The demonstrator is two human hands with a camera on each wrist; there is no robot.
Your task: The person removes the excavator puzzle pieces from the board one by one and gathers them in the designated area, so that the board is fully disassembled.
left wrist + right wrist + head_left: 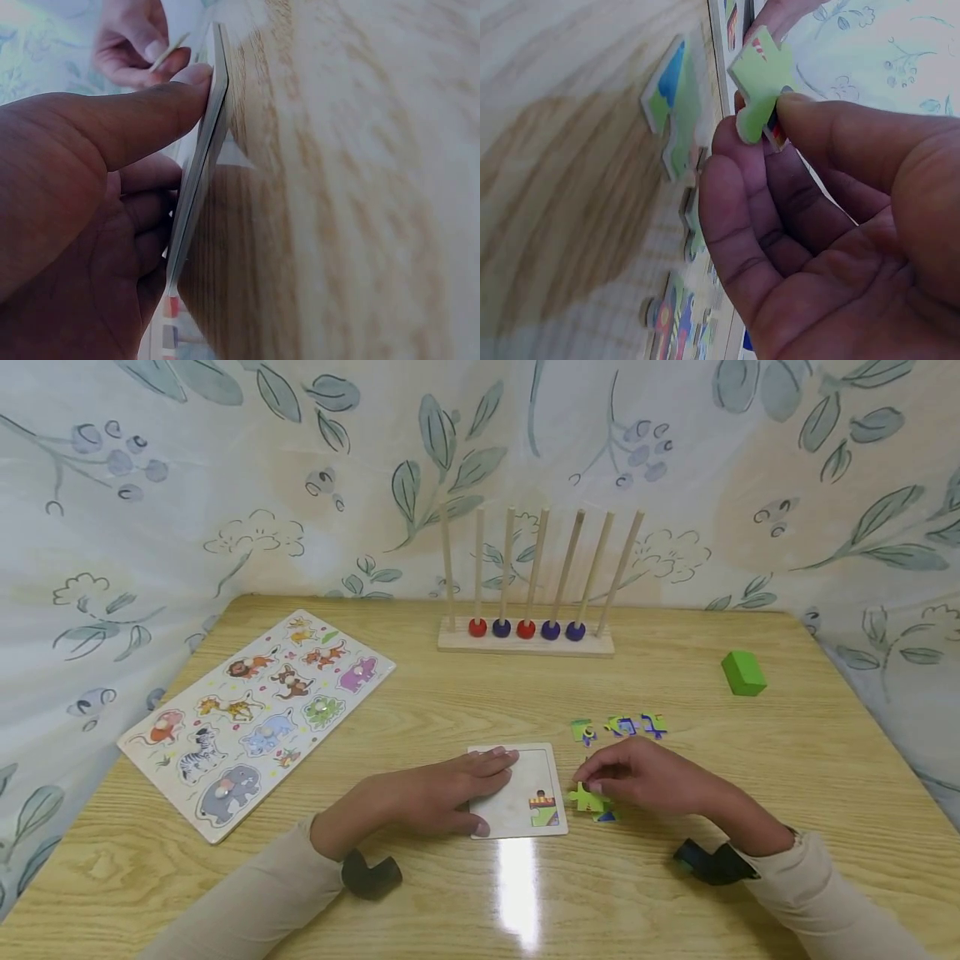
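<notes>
My left hand (442, 789) rests on a small white puzzle board (517, 768), its fingers stretched over the left part and the thumb at the near edge. One green jigsaw piece (543, 814) with a red and yellow top lies in the board's near right corner. Just right of the board, my right hand (648, 777) pinches another green jigsaw piece (761, 82) between thumb and fingers, raised off the table. Below it lies a loose green and blue piece (671, 105). Beyond the hand lie several more loose pieces (582, 732).
An animal peg puzzle (258, 718) lies at an angle on the left. At the back stands a wooden bead rack (525, 645) with upright rods and red and blue beads. A green block (744, 673) sits at the right of the wooden table (420, 685).
</notes>
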